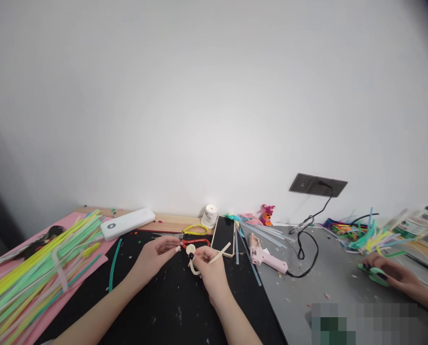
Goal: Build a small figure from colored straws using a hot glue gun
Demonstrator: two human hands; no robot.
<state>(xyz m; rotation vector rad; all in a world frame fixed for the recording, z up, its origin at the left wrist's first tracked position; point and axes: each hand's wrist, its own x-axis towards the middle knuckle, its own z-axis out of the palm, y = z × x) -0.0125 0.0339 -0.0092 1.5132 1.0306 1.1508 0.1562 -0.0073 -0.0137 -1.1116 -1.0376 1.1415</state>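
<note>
My left hand point(156, 253) and my right hand point(208, 266) meet over a black mat point(163, 306). Between them is a cream-coloured straw piece point(192, 256), coiled into a small round at one end with a tail sticking out to the right. The right hand's fingers are closed around the straw's lower part. The left hand's fingertips pinch toward the coil from the left. Red-handled scissors point(195, 241) lie just behind the hands, and a phone point(224, 235) lies face up to the right of them.
A heap of green, yellow and pink straws point(44, 268) lies on pink paper at left. Behind are a white power bank point(127, 223), a small white cup point(210, 215) and a pink toy point(267, 214). A pink glue gun point(266, 257) lies right. Another person's hand point(393, 274) works near more straws.
</note>
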